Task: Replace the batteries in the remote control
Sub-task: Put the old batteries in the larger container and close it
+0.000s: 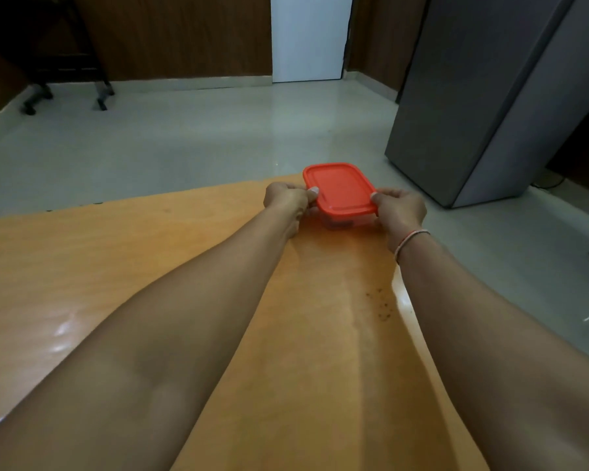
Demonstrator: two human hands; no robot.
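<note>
Orange-red lid point(339, 187), rectangular with rounded corners, seated on a small clear box point(344, 223); the two together rest near the far edge of the table point(116, 260). Contents: something dark shows through the near wall, too small to identify.

Left hand point(286, 200): fingers curled round the left end of the box, thumb up against the lid's rim. Right hand point(401, 207): the same on the right end, thumb at the near right corner of the lid. Both arms are stretched out almost straight, since the box lies far across the table. Judged purpose of the two-sided hold: to steady the base while the lid is prised up, or to draw the box nearer first; which of these cannot be told.

Wristband point(409, 240): thin, pale, on the right wrist.

Table: glossy orange-brown wood grain, with a scatter of dark specks point(378, 302) near its right edge.

Remote control and batteries: not visible anywhere; possibly inside the box, which would explain starting here. The task seems barely begun.

Surroundings: pale tiled floor point(184, 137), grey cabinet point(483, 107) at right, white door point(308, 35) at the back.
</note>
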